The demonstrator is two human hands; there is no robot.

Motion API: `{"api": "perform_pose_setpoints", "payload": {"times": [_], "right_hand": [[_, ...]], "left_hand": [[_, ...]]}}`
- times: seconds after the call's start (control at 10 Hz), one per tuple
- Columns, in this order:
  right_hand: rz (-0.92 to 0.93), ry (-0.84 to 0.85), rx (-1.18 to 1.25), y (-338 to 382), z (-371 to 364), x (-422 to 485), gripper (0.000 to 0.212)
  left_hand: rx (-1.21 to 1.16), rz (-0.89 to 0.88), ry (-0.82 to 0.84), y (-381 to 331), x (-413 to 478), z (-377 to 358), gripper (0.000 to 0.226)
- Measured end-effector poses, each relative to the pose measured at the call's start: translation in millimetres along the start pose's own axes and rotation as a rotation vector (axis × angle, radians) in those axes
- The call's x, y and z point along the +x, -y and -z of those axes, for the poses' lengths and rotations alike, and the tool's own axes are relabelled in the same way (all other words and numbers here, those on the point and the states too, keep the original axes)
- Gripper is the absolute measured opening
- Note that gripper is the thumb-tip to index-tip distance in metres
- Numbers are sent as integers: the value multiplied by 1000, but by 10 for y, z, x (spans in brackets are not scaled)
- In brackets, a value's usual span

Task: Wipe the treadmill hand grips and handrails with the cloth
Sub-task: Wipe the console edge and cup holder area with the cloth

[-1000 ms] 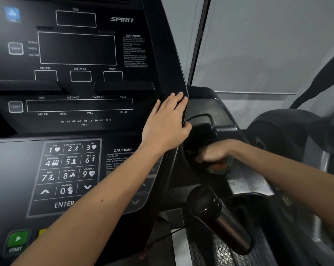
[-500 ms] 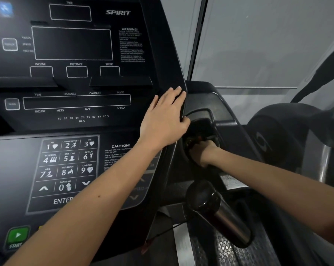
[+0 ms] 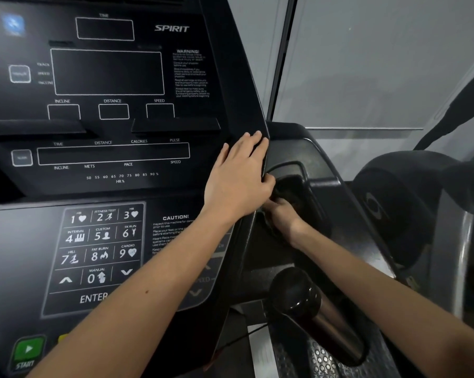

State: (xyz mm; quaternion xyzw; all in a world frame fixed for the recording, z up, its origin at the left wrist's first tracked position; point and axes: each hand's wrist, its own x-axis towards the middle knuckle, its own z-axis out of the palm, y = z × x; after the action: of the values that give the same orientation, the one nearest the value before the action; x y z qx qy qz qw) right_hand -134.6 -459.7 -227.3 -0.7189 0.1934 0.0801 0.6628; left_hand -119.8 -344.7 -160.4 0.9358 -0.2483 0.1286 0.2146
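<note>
Just below the right hand [image 3: 283, 218], its fingers hidden, the glossy black chrome-sleeved hand grip [image 3: 306, 304] slants toward the person; the flat left hand [image 3: 237, 177] presses the black console panel [image 3: 230, 77].

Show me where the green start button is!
In the head view, the start button sits at the bottom left of the console, below the keypad.

One left hand [image 3: 237, 181]; one right hand [image 3: 283, 218]; one console [image 3: 107, 159]; one hand grip [image 3: 312, 315]; one start button [image 3: 28, 350]
</note>
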Motion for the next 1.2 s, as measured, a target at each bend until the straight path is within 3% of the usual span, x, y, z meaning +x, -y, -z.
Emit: {"api": "perform_pose_setpoints", "payload": {"times": [0.1,0.2,0.3,0.4,0.5,0.6,0.7,0.9,1.0,1.1,1.2], "right_hand": [[103,-104,-129,-48,-7,33,41],[243,-88,-234,-51,87,-70,20],[291,18,-289,-100,180,-124,27],[291,56,-194,-106,187,-153,47],[267,-59,-129,-115,122,-36,75],[237,-142,-132,-106,47,28,79],[253,77,-237,-64,129,-152,57],[369,327,-1019,117,658,-489,18],[326,425,-1416,267,805,-501,19],[444,397,-1872,273,853,-283,34],[513,371,-2102,287,893,-63,55]], "left_hand": [[-7,-6,1,-4,-1,1,63],[-8,-3,-1,-1,-3,5,63],[0,-9,4,-5,-4,8,63],[4,-4,5,-9,1,7,63],[2,0,5,-6,-5,13,63],[1,-1,6,-4,-3,12,64],[1,-3,2,-10,0,7,64],[8,-9,15,-9,-8,20,63],[8,-13,16,3,-8,25,63],[11,-12,19,18,-10,18,63],[8,-8,19,18,-9,6,63]]}}
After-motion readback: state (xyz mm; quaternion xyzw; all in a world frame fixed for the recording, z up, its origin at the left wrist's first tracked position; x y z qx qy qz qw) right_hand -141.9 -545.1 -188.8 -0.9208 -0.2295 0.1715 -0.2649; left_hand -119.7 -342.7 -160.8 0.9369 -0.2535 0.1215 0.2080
